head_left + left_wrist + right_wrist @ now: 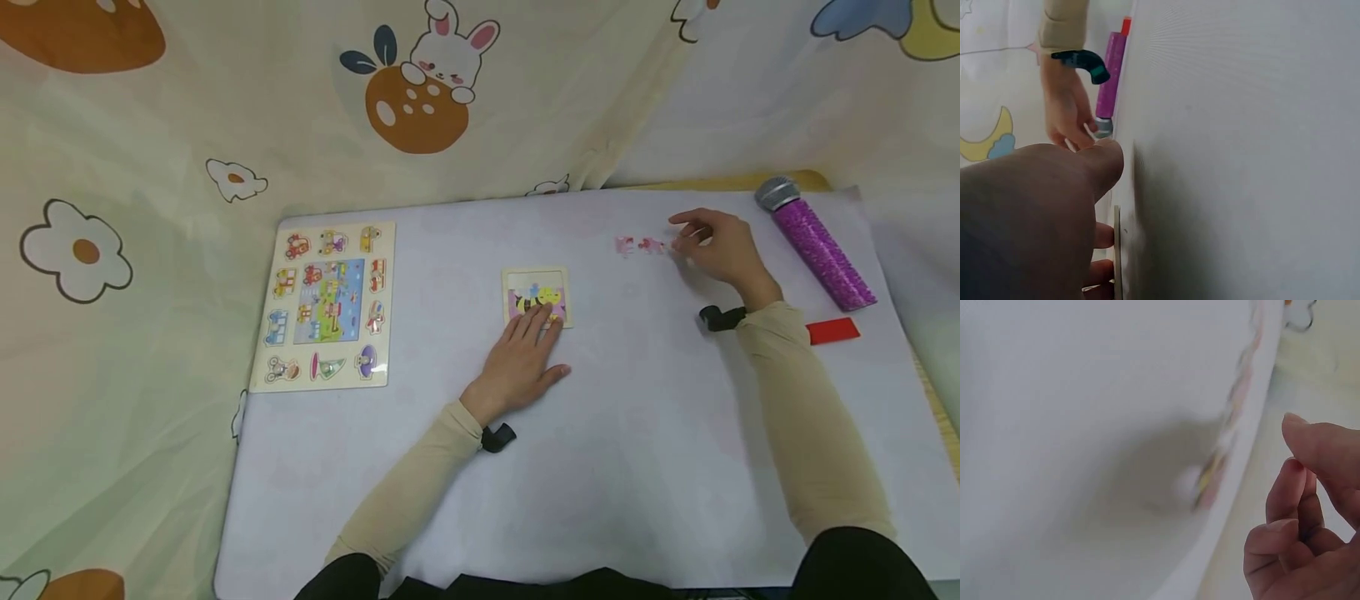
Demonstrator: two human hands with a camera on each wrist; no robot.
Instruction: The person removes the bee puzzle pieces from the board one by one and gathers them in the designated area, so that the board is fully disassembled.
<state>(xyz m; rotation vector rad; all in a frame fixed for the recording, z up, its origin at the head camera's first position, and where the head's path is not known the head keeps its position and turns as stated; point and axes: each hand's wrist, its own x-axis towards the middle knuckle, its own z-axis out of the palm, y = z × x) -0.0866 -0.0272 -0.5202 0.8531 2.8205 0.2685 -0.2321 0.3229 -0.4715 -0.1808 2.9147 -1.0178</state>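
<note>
My left hand (517,367) rests with straight fingers on the lower part of a small framed jigsaw puzzle (536,277), which has a yellow and black picture inside. Only the thin edge of the puzzle frame (1117,250) shows in the left wrist view, beside the fingers. Over the far right of the table, my right hand (716,246) is beside small pink puzzle pieces (651,246). Its fingers are loosely bent, and nothing shows between thumb and fingertips. In the right wrist view the puzzle pieces (1213,478) look blurred and lie in a row on the white surface.
A larger picture puzzle board (378,329) with vehicle shapes lies at the table's left. To the right of my right hand lie a glittery purple microphone (823,254) and a flat red piece (834,331). A patterned cloth (285,100) hangs behind the white table (600,483).
</note>
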